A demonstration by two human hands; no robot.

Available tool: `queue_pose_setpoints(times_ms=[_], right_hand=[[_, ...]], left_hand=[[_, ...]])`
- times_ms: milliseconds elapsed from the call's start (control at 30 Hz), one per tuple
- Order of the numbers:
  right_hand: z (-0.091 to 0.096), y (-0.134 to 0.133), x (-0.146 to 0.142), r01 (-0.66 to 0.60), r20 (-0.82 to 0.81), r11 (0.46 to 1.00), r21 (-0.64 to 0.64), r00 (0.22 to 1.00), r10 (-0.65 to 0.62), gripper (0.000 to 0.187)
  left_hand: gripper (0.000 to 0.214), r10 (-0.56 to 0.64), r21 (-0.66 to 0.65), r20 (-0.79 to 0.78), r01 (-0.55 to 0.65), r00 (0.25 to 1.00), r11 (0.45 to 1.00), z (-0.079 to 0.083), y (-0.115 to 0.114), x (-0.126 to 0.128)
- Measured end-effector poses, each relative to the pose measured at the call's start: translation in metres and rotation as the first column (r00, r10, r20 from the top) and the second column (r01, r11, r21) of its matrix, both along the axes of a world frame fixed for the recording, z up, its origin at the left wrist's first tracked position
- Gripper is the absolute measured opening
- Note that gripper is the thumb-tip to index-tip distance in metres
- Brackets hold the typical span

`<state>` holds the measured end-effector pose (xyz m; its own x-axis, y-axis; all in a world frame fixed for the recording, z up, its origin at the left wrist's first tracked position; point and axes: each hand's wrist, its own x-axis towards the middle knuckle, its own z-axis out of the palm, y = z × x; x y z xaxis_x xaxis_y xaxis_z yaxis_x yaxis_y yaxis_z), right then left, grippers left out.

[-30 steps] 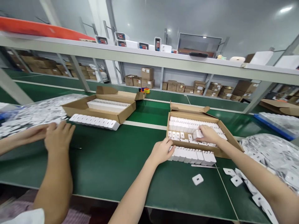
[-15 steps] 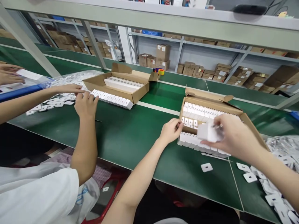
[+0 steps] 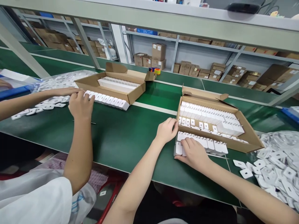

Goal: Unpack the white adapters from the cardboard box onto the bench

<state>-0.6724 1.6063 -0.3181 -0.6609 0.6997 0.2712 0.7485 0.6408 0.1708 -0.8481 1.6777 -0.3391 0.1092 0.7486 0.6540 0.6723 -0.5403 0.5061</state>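
Note:
My left hand [image 3: 166, 130] is curled at the front left corner of an open cardboard box [image 3: 251, 147], its fingertips closed on the edge. Inside the box are rows of white blocks [image 3: 211, 116] with thin pins along the top, and several small white pieces with dark square holes. A row of similar white blocks [image 3: 216, 146] stands on the table against the box's front wall. My right hand [image 3: 193, 152] is closed around white blocks [image 3: 178, 148] at the left end, in front of that row. How many it grips is hidden by the fingers.
A heap of flat white pieces [image 3: 277, 169] lies at the right. To the left, a co-worker's hand [image 3: 80, 104] touches a row of white blocks [image 3: 112, 100] before another cardboard box [image 3: 139, 93]. A thin rod [image 3: 220, 156] lies by my row. A metal beam [image 3: 149, 23] crosses above.
My right hand has come down and left from above the box, bringing the white blocks to the table before the row. My left hand stays at the corner. The view has shifted slightly.

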Motion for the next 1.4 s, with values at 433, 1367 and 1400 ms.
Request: queue_pose_setpoints(times_ms=[433, 1367, 1400], right_hand=[[0.073, 0.071, 0.115, 0.130, -0.103, 0.991, -0.040, 0.986, -0.134, 0.042], [0.046, 0.147, 0.259, 0.321, 0.255, 0.930, -0.177, 0.928, -0.271, 0.058], [0.047, 0.147, 0.258, 0.323, 0.258, 0.931, -0.170, 0.926, -0.274, 0.057]], left_hand=[[0.023, 0.015, 0.039, -0.047, -0.013, 0.999, 0.999, -0.002, 0.005, -0.002], [0.024, 0.024, 0.064, -0.062, -0.020, 0.998, 0.998, -0.004, 0.009, -0.003], [0.024, 0.020, 0.071, -0.053, -0.016, 0.998, 0.997, -0.004, 0.010, -0.004]])
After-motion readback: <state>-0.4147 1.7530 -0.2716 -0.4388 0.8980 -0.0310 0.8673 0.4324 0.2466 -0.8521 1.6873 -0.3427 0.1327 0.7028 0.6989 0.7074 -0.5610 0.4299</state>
